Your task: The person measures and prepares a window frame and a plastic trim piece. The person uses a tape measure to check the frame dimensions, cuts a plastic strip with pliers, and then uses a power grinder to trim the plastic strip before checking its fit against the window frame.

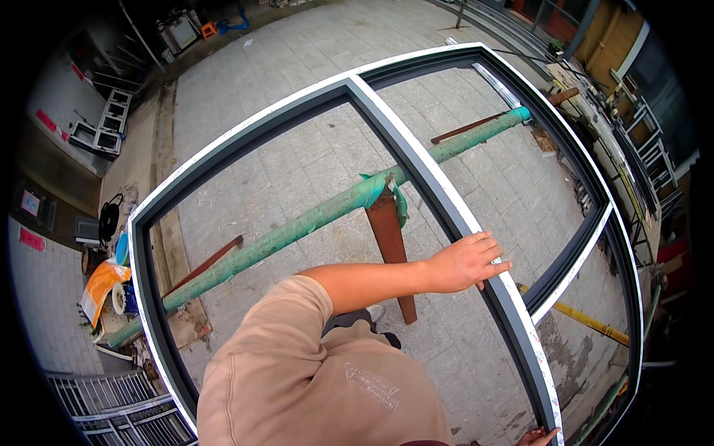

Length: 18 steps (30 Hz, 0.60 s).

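A large grey aluminium window frame [405, 137] with white film along its faces spans most of the view, with a long bar dividing it. My left arm crosses in front of my body, and my left hand [470, 262] wraps over this dividing bar near its middle. At the lower edge my right hand [538, 436] is at the same bar, mostly cut off by the picture's rim, its visible fingers against the bar. Beneath the frame runs a green-wrapped pipe [297, 228], held up by a rusty brown steel leg [387, 238].
A second support with a yellow bar [587, 325] stands under the right side. Metal profiles and racks [647, 149] line the right. On the left are an orange-and-white bag [103, 286], metal grilles [119, 409] and a white frame [111, 123] by the wall. Grey paving [297, 59] lies below.
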Motion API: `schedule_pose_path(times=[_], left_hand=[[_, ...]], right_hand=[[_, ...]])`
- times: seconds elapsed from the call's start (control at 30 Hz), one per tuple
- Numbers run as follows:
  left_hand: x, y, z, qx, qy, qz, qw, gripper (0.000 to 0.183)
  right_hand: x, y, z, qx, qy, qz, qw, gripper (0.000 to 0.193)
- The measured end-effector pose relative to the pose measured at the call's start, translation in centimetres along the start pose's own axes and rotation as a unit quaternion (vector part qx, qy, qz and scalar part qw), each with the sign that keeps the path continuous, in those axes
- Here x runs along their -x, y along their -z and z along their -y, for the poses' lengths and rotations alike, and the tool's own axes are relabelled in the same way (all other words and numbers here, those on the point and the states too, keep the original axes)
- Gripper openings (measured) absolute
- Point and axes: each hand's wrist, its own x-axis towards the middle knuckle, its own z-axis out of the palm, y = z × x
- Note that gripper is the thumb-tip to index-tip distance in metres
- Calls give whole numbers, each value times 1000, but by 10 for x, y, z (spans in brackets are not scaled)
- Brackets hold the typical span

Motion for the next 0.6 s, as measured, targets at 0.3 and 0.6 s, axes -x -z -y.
schedule_pose_path(times=[0.3,0.6], left_hand=[[-10,11,2,46,13,23,999,73],[-20,7,-14,15,53,41,998,76]], right_hand=[[34,-29,0,-54,-4,-57,997,53],[88,-31,-38,33,17,-28,999,62]])
